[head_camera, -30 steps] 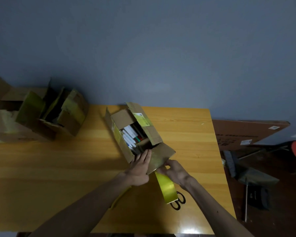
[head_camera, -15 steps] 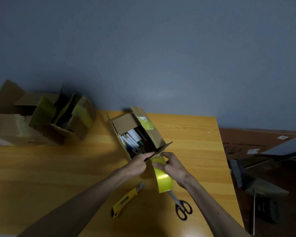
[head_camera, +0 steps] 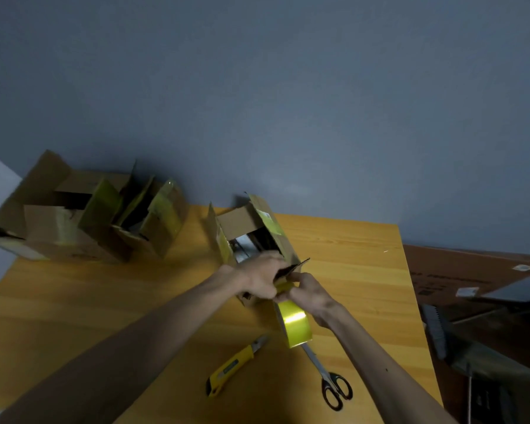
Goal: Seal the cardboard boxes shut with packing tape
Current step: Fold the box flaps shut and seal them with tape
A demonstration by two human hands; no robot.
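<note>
While left hand (head_camera: pixel 262 278) curls round box flap (head_camera: pixel 297 265), right hand (head_camera: pixel 309 290) pinches yellow tape (head_camera: pixel 294 321) end.

On the table (head_camera: pixel 104 301): open box (head_camera: pixel 242 218) centre, further boxes (head_camera: pixel 74 234) rear left; tape roll (head_camera: pixel 294 325), knife (head_camera: pixel 233 367) and scissors (head_camera: pixel 331 384) before it, knife leftmost.

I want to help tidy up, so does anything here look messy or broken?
Yes. The cardboard boxes at the far left of the table look battered: flaps stick out at odd angles, patched with yellow tape. The middle box is open too.
</note>
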